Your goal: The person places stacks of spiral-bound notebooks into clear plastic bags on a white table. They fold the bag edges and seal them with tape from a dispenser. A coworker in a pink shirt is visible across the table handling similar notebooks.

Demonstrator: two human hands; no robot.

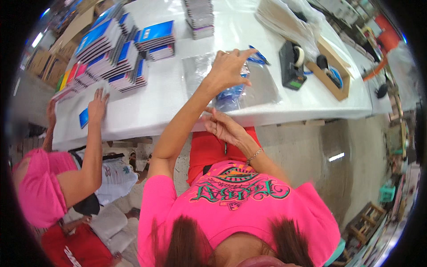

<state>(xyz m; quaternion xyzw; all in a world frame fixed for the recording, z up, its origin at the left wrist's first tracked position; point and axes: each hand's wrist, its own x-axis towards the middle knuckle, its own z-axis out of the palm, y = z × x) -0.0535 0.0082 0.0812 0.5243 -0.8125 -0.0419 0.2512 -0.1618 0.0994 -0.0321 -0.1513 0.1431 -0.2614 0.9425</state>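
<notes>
My left hand is over clear plastic bags lying on the white table, its fingers spread and thumb apart. Beneath it lies something blue in clear plastic, partly covered by the hand; its kind is unclear. A small blue item is just past my left fingertips. My right hand, with a bracelet at the wrist, is turned palm up at the table's front edge. Its fingers are loosely bent and apart, and I see nothing in them.
Stacks of blue spiral notebooks stand at the left, with another stack at the back. A black tape dispenser and a cardboard tray sit right. A co-worker's hand rests near a small blue booklet.
</notes>
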